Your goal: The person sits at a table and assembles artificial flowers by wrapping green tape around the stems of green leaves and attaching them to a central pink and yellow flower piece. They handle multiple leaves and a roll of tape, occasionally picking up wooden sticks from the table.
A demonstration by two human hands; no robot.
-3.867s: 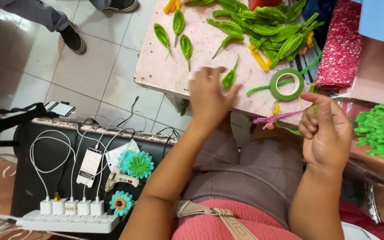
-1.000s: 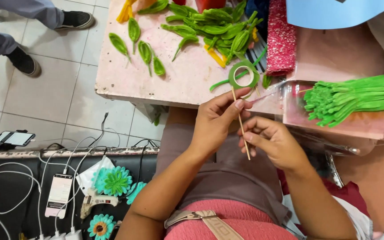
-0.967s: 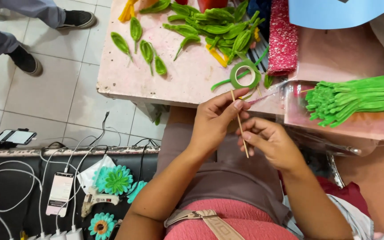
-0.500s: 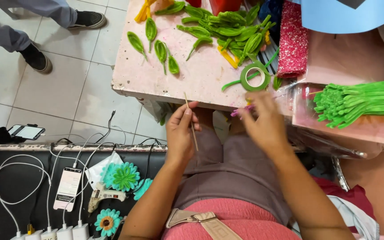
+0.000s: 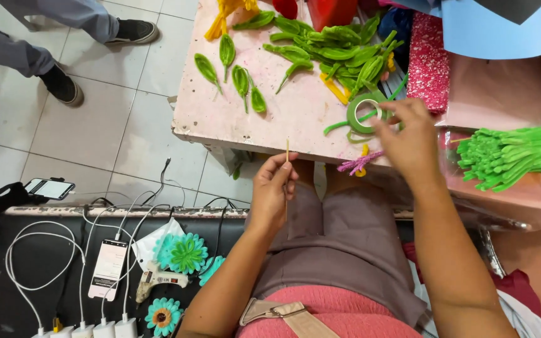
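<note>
My left hand pinches a thin wooden stick upright, just in front of the pink table's near edge. My right hand reaches onto the table and its fingertips touch a roll of green tape, with a loose green tail trailing left. A small pink-purple tuft lies under my right wrist. Several green fabric leaves lie spread on the tabletop.
A bundle of green pipe cleaners rests on a pink sheet at right. A glittery pink sheet lies behind the tape. Left on a black surface: a glue gun, teal paper flowers, phones on chargers. Another person's feet stand nearby.
My hands have parted: the left keeps the stick and has drawn back toward my lap, while the right has gone forward onto the table to the tape roll.
</note>
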